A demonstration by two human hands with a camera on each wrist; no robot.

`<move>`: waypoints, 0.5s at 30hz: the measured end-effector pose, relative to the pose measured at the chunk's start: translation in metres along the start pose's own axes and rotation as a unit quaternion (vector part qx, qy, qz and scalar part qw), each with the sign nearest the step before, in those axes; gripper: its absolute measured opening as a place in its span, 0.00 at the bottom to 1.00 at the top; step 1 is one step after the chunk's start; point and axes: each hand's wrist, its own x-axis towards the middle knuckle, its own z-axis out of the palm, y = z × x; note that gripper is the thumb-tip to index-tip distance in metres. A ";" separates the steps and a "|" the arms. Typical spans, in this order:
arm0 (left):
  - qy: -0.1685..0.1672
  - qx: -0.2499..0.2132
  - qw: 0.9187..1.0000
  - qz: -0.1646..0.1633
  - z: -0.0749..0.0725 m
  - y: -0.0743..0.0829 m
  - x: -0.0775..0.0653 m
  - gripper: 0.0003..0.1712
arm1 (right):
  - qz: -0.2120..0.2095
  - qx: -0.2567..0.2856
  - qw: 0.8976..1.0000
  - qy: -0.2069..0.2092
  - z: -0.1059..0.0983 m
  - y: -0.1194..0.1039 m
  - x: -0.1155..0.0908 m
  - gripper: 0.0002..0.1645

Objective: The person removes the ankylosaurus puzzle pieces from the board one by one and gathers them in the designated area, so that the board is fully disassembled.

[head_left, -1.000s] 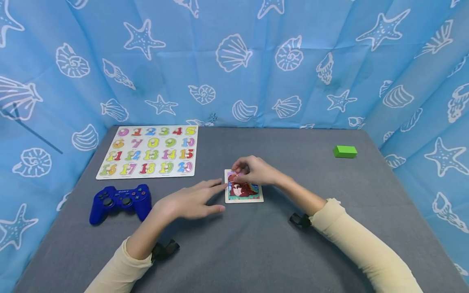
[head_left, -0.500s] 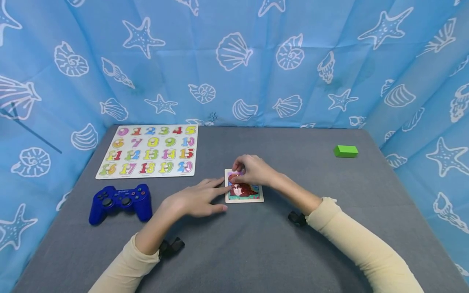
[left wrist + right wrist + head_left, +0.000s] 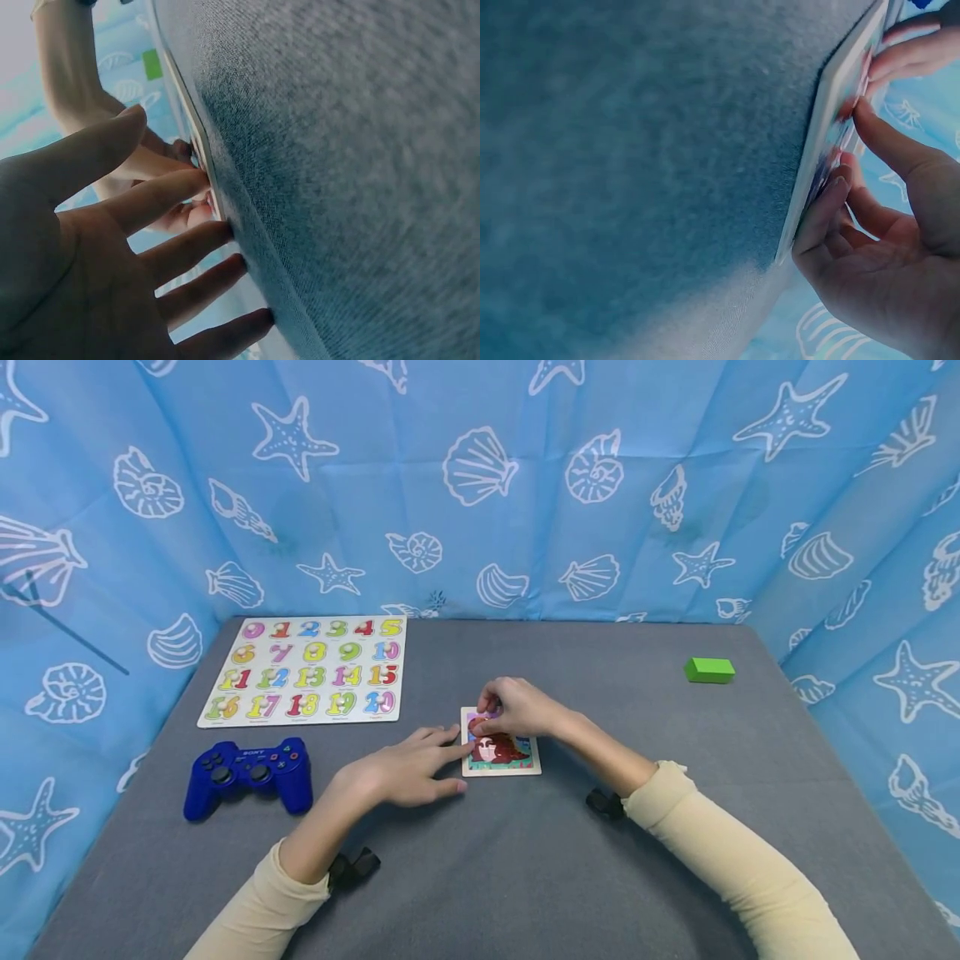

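A small square jigsaw puzzle (image 3: 501, 758) with a pale border and a red dinosaur-like picture lies flat on the grey table in the head view. My left hand (image 3: 408, 770) is spread at its left side. One finger reaches onto the picture, and the other fingers rest at the edge. From above, my right hand (image 3: 517, 708) bends over the upper left part, thumb and fingers curled at a puzzle piece (image 3: 477, 724) that they mostly hide. In the right wrist view the thumb and fingertips of my right hand (image 3: 885, 217) touch the face of the puzzle (image 3: 831, 124).
A white number board (image 3: 303, 672) with coloured numerals lies at the back left. In front of it is a blue game controller (image 3: 249, 774). At the far right sits a green block (image 3: 709, 670). Behind the table hangs a blue shell-print curtain (image 3: 480, 527).
My left hand has shifted slightly right, its finger reaching further onto the puzzle. My right hand stays at the same upper left part, with its forearm slightly shifted left.
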 end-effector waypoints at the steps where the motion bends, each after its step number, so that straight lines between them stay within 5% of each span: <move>1: 0.001 -0.003 1.000 0.000 0.002 -0.002 0.002 0.40 | 0.002 0.005 1.000 -0.007 -0.001 0.000 0.001 0.19; 7: 0.013 -0.003 1.000 0.011 0.016 -0.019 0.015 0.42 | 0.017 0.016 0.999 -0.039 -0.004 -0.001 0.004 0.19; 15: 0.007 -0.012 1.000 -0.009 -0.002 0.009 -0.006 0.38 | 0.027 0.018 0.998 -0.049 -0.004 0.000 0.004 0.20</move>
